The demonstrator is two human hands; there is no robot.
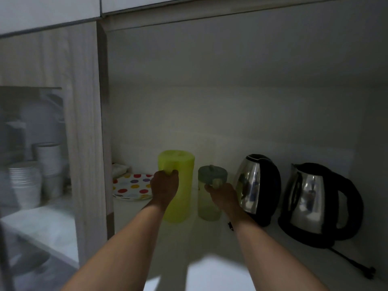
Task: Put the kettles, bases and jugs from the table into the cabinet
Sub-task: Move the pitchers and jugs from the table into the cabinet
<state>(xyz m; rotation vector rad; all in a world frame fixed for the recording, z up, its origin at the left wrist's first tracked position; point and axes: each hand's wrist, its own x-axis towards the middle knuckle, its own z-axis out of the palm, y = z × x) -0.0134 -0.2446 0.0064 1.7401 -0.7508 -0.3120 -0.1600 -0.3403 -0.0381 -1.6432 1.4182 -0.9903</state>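
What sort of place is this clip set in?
Most likely a home kitchen cabinet: two electric kettles stand on the shelf beside plastic jugs, a spotted plate and stacked bowls.

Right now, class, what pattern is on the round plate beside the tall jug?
Multicoloured polka dots on white, head view.

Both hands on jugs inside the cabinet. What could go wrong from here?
1. The right hand on the small jug sits close to the nearer kettle; pulling back may bump it.
2. A power cord trails toward the shelf front and could snag.
3. Dim light makes spacing around the yellow jug hard to judge.
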